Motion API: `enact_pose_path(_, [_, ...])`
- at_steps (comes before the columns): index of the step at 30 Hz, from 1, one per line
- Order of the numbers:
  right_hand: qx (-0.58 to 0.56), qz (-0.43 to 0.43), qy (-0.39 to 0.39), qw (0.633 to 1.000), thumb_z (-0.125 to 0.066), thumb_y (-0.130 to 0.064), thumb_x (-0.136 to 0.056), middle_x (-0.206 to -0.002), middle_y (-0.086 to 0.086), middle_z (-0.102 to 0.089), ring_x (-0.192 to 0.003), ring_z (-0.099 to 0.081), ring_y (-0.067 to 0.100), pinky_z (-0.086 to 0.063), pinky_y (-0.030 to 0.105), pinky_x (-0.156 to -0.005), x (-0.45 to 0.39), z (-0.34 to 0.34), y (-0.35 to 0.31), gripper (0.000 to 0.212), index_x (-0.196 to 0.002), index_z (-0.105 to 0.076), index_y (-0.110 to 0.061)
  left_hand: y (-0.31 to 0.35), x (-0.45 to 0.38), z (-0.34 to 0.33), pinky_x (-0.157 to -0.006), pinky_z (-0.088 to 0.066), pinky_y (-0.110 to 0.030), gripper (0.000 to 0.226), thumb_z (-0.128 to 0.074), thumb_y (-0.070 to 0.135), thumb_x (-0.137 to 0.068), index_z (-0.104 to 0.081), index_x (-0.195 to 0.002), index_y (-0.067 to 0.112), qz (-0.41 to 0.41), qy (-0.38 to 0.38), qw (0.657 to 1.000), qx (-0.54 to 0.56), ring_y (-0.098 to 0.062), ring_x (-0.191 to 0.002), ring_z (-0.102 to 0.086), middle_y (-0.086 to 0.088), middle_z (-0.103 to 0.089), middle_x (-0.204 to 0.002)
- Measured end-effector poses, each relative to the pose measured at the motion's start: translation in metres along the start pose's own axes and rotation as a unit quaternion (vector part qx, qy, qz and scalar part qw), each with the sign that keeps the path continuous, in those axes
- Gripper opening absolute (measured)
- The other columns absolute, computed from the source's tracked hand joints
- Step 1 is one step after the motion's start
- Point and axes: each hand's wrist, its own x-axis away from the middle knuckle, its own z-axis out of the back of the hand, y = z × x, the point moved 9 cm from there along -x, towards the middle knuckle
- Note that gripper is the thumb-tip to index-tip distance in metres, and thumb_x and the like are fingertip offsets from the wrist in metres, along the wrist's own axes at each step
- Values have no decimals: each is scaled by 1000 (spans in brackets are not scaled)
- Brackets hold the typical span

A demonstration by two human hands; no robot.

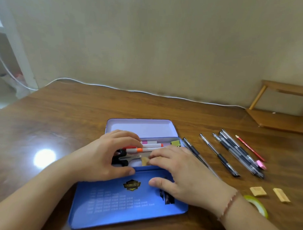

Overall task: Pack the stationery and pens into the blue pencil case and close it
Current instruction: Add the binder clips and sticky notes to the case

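a: where's the blue pencil case on the desk?

b: near the front edge, about midway, flaps thrown open. the left hand steadies it, thumb on the front rim, fingers curled over the black-handled scissors and the markers inside; i can't tell if it truly grips anything.

a: and the other?

b: the right hand lies over the tray's right half, fingertips touching a tan eraser, thumb on the lower flap. whether it pinches that eraser, i cannot tell.

a: what's left out?

b: black pens, a red pencil, a pink eraser, 2 tan erasers and a tape roll, toward the right edge.

a: handling?

b: the case looks like thin, stiff, slippery tin, so hold its rims. pens are light and roll; pinch them mid-barrel.
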Motion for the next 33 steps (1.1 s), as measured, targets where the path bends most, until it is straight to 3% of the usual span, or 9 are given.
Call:
enact_pose_path(4, [-43,13,30,999,-54,-58,-87,-129,-18,-55,-126,-40,1,-30,26,-110,2,9,0,47,-126,-58,-33,-6,2,1,-109,-38,-28,61,-75,53,-74,-55,-129,39,16,-1,1000,-10,0,-133,-42,26,-47,-135])
enact_pose_path(7, [-171,-56,182,967,-60,-49,-86,-111,-14,-64,-112,-52,1,-41,14,-95,14,52,29,34,-112,-67,-28,-10,7,6,-114,-31,-37,70,-73,60,-71,-51,-134,38,38,-7,999,-34,4,-136,-34,23,-45,-140])
enact_pose_path(10, [-176,-168,302,922,-65,-26,-88,-89,-16,-66,-86,-58,5,-45,10,-70,38,87,76,9,-95,-70,-28,-15,18,19,-115,-32,-37,73,-64,71,-72,-49,-136,39,76,8,997,-12,4,-137,-34,22,-44,-143])
enact_pose_path(14, [-66,-245,178,951,-63,-22,-88,-90,-16,-64,-87,-52,3,-50,25,-78,39,69,102,14,-91,-69,-34,-21,31,34,-111,-31,-27,92,-50,87,-63,-46,-140,38,139,18,987,-79,-2,-137,-36,17,-37,-150])
enact_pose_path(18, [-23,-178,79,981,-58,-39,-89,-110,-18,-62,-105,-47,4,-47,30,-89,26,44,80,21,-106,-70,-34,-22,56,27,-99,-36,-18,86,-56,78,-66,-38,-142,41,216,52,974,-52,5,-125,-44,27,-39,-141])
enact_pose_path(23, [-6,-153,67,986,-50,-50,-92,-115,-17,-56,-111,-41,8,-41,32,-94,23,36,73,32,-113,-68,-35,-11,70,10,-88,-32,-12,74,-72,42,-83,-34,-146,33,272,55,959,-55,0,-120,-47,22,-47,-132])
enact_pose_path(28, [-43,-144,38,988,-49,-47,-93,-118,-15,-52,-115,-38,10,-39,32,-98,23,30,73,32,-117,-66,-35,-1,78,8,-87,-34,-1,75,-70,52,-78,-27,-138,52,292,63,954,-8,1,-125,-49,40,-43,-124])
enact_pose_path(30, [-52,-145,77,985,-52,-41,-93,-118,-14,-55,-114,-41,9,-42,32,-96,25,38,77,27,-116,-66,-34,1,78,9,-94,-39,-13,84,-72,50,-78,-24,-146,41,317,64,945,-46,-11,-131,-48,29,-43,-135])
enact_pose_path(33, [-127,-181,255,941,-59,-26,-91,-105,-9,-63,-102,-53,11,-48,28,-84,40,75,94,20,-109,-68,-26,4,62,9,-115,-30,-34,110,-60,75,-65,-6,-153,36,320,30,936,-141,-19,-146,-27,9,-15,-162])
